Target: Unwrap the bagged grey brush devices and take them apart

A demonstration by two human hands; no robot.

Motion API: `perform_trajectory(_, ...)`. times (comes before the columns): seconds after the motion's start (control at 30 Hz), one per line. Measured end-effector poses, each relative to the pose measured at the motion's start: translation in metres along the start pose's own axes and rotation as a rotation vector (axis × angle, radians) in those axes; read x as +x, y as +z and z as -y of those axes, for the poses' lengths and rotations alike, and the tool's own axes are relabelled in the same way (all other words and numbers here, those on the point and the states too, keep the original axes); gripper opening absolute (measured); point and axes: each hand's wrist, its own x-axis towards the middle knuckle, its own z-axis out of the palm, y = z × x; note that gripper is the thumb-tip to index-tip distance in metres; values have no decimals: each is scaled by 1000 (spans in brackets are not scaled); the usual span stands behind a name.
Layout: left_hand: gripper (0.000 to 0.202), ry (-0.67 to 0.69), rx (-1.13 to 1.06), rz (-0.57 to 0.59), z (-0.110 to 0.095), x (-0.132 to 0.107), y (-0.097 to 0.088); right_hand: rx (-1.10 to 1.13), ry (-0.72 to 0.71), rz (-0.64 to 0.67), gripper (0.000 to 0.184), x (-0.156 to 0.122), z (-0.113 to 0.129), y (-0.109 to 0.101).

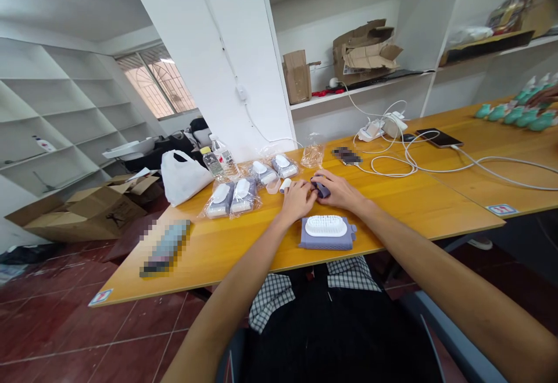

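Near the middle of the table, my right hand (336, 190) is closed around a small dark purple-grey piece (321, 189), which its fingers partly cover. Close on its left is my left hand (299, 198), fingers bent and together; whatever they may hold is hidden. A small white-and-grey piece (285, 185) lies by the left fingertips, with a clear pinkish cup (274, 186) beyond it. Between my forearms, near the front edge, rests a purple-grey block with a white bristled oval top (326, 226).
Bagged grey-and-white units (242, 196), bottles (213, 162) and a white plastic bag (183, 176) stand left and behind. A blurred flat item (165, 249) lies at front left. White cables (407, 156), phones and a power strip are at right. Another person's hand (543, 97) touches green bottles (525, 117).
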Motion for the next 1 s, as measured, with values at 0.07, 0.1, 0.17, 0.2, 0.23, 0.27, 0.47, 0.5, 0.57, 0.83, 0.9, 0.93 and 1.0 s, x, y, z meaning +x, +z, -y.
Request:
perform_trajectory(0.07, 16, 0, 10, -4, -3, 0, -1, -9, -1, -2, 46, 1, 0, 0)
perform_trajectory(0.1, 16, -2, 12, -6, -4, 0, -1, -14, -1, -2, 46, 2, 0, 0)
perform_trajectory(0.17, 16, -3, 9, -13, -7, 1, -1, -18, 4, -3, 48, 2, -1, 1)
perform_trajectory(0.2, 16, 0, 4, -16, -9, 2, 0, -18, 8, -3, 50, 3, -1, 1)
perform_trajectory(0.23, 15, 4, -5, -20, -10, 2, 0, -18, 14, -2, 51, 2, -3, 1)
perform_trajectory(0.27, 15, 6, -17, -23, -11, 2, 0, -18, 22, 0, 51, 1, -6, 1)
perform_trajectory(0.47, 18, 56, -141, -75, -1, -5, -11, -37, 180, -208, 48, -15, -44, -17)
perform_trajectory(0.5, 18, 61, -164, -88, 3, -5, -14, -49, 227, -277, 48, -18, -49, -19)
perform_trajectory(0.57, 19, 58, -197, -113, 9, -6, -17, -31, 254, -309, 49, -19, -54, -20)
perform_trajectory(0.83, 26, 53, -189, -92, 16, -6, -13, 44, 404, -126, 40, -16, -47, 7)
perform_trajectory(0.9, 26, 39, -219, -112, 17, -7, -12, -23, 434, -150, 34, -18, -51, 9)
perform_trajectory(0.93, 26, 28, -236, -124, 18, -7, -11, -51, 449, -155, 30, -18, -53, 10)
perform_trajectory(1.0, 25, 5, -267, -144, 20, -6, -10, -91, 467, -153, 26, -18, -56, 10)
